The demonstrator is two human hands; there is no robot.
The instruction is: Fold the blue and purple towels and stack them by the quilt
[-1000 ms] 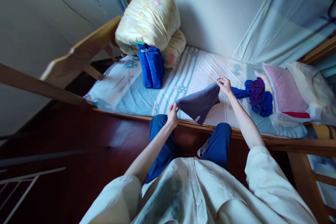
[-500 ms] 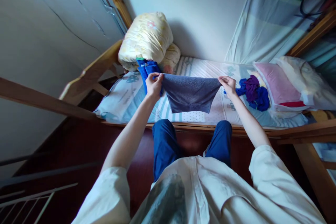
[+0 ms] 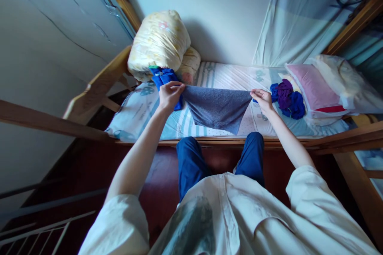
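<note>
A grey-blue towel hangs stretched between my two hands, above the bed's front part. My left hand pinches its upper left corner, and the upper right corner is pinched in my right hand. The towel's top edge runs almost straight, while its lower edge hangs free. Behind my left hand lies a blue folded cloth. To the right of my right hand is a crumpled heap of blue cloth with a purple cloth on it.
The bed carries a rolled yellow quilt at the left and a pink pillow at the right. Its wooden rail runs along the front left. A pale curtain hangs at the back. A white rack stands lower left.
My left hand has shifted slightly left with the towel's corner, and the towel's lower right corner hangs a bit lower. The camera view has moved a little. Both hands keep their pinch.
</note>
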